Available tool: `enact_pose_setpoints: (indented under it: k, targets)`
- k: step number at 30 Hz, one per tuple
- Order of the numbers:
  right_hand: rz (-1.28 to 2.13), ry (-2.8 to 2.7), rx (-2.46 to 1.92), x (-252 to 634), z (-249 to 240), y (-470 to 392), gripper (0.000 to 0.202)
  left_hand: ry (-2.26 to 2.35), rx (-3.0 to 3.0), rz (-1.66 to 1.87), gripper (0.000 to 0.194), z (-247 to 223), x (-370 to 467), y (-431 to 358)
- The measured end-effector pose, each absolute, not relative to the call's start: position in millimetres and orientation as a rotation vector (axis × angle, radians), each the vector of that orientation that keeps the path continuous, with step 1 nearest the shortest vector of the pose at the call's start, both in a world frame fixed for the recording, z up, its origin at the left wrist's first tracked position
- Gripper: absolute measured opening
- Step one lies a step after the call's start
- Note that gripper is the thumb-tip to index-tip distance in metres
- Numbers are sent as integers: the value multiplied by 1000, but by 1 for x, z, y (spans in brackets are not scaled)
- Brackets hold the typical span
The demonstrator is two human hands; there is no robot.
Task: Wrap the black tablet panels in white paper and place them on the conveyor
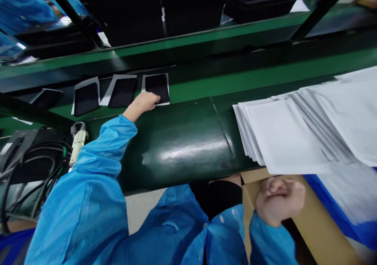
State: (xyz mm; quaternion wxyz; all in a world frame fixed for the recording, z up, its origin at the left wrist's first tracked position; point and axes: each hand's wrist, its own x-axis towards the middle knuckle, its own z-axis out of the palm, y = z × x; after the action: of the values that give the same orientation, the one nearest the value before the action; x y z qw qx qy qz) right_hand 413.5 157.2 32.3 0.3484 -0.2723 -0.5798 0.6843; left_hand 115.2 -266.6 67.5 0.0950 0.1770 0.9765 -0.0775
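My left hand (pixel 145 102) reaches out to the far side of the dark green bench, its fingertips at the lower edge of a black flat panel (pixel 158 85) that lies on a white sheet. Whether the fingers grip it is hard to tell, but they are drawn together. My right hand (pixel 279 199) is curled into a fist above an open cardboard box, somewhat blurred; anything inside it is hidden. Just beyond that hand lies a fanned stack of white sheets or pouches (pixel 287 135).
More black panels (pixel 122 92) on white sheets line the green strip to the left. A screwdriver-like tool (pixel 78 141) and tangled cables (pixel 41 167) are at the left. The cardboard box (pixel 318 225) stands below the bench edge. Dark posts and a shelf (pixel 194 37) rise behind.
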Motion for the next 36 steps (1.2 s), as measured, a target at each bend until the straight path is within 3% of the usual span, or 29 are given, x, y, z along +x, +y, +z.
enact_pose_setpoints:
  k: [3,11,18,22,27,36]
  targets:
    - [1913,-1432,-667,431,17,113,26,2839,612,-311,40,69,106,-264]
    - [2154,-1601,-656,443,2,97,35,2825,711,-329,36,87,100,-250]
    - [2490,-1821,-510,435,8,95,34,3029,929,-304,26,121,187,-195]
    - [2768,-1826,-456,427,13,81,42,2890,1409,-230,20,98,271,-162]
    - [2783,-1787,-584,417,17,82,54,2750,1893,53,24,54,346,-140]
    - [2722,-1890,-708,411,14,87,54,2805,1982,308,27,24,349,-153]
